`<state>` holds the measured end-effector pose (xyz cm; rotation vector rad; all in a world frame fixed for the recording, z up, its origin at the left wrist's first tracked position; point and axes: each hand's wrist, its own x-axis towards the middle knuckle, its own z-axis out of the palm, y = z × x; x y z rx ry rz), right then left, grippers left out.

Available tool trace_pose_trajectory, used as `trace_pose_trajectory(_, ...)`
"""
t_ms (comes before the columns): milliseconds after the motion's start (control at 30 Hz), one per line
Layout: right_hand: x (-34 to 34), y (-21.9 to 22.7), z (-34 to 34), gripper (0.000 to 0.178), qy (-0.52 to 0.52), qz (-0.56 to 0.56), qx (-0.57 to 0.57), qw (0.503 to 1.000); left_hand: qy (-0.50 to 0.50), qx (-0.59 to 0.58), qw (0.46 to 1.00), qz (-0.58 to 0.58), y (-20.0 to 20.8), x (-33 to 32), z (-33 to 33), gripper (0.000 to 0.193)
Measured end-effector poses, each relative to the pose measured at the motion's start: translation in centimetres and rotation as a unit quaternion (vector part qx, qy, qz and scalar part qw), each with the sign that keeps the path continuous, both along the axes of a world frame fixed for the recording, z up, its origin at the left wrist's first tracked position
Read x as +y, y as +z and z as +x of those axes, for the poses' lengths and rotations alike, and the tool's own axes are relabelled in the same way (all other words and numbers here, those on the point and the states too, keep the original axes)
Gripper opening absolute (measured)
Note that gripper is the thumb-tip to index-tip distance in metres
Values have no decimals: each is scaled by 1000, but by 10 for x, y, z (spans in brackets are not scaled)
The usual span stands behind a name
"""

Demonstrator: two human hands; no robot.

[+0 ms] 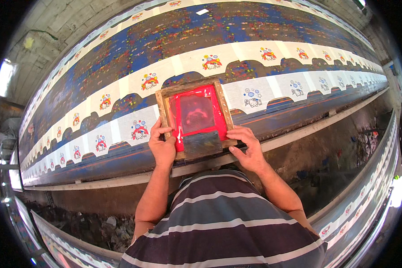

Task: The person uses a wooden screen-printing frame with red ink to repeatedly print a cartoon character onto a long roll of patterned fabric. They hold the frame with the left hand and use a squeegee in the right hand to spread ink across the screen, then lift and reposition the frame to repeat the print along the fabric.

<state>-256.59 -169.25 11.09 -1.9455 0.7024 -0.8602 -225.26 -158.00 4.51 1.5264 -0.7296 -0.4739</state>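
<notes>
A wooden-framed printing screen (224, 103) lies over the near row of white cloth pieces on the long table, in front of my body. Bright red ink covers the inside around a darker, see-through mesh window (198, 112). A dark, flat squeegee blade (203, 145) rests at the frame's near end, between my hands. My left hand (162, 145) is closed around the frame's left rail near its lower corner. My right hand (247, 148) grips the lower right corner, fingers on the rail and thumb toward the near edge. The cloth under the screen is mostly hidden.
Cloth pieces with red and blue cartoon prints (140, 129) run left of the screen; those to its right (253, 99) show blue and grey only. A farther printed row (211, 62) crosses the ink-spotted table (183, 29). A pale rail (295, 132) edges the table's near side. Another printed table (366, 201) stands at lower right.
</notes>
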Motion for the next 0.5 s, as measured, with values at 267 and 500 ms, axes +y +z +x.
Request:
trace_pose_trajectory(267,-4,0,-2,38,-4,-13,7,1000,-13,32,999,9,-1,2,4,41)
trace_pose_trajectory(500,7,21,15,40,45,-175,71,981,-10,113,993,9,-8,3,6,40)
